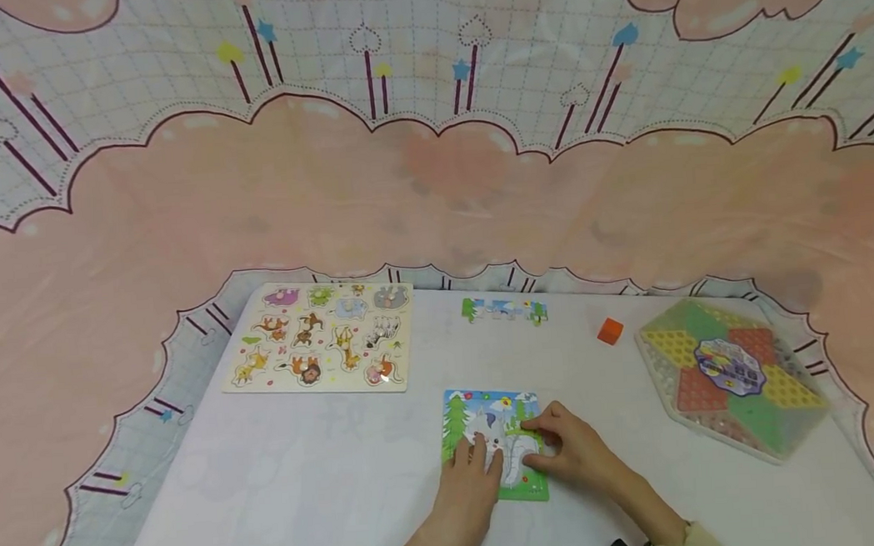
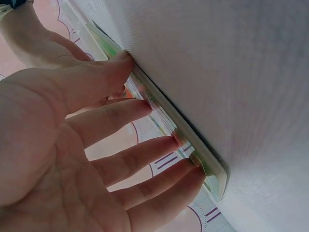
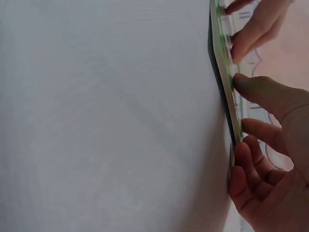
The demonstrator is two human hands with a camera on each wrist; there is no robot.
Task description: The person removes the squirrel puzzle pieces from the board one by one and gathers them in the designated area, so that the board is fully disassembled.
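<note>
A square jigsaw puzzle board (image 1: 525, 491) with trees, a pale animal and green ground lies on the table in front of me. My left hand (image 1: 461, 493) presses its lower left part, fingers straight and spread. In the left wrist view those fingertips (image 2: 166, 141) meet the board's face from the side. On the right part of the board, my right hand (image 1: 571, 444) touches with thumb and index fingertips, which stand apart. The right wrist view shows the thumb (image 3: 256, 89) on the puzzle face and the other fingers curled beside the board's edge.
Beyond the board lies a joined strip of puzzle pieces (image 1: 504, 311). A wooden animal peg puzzle (image 1: 317, 339) is at the back left. An orange block (image 1: 610, 331) and a hexagonal case of coloured pieces (image 1: 732, 380) are to the right. A patterned cloth (image 1: 432, 198) hangs behind the table.
</note>
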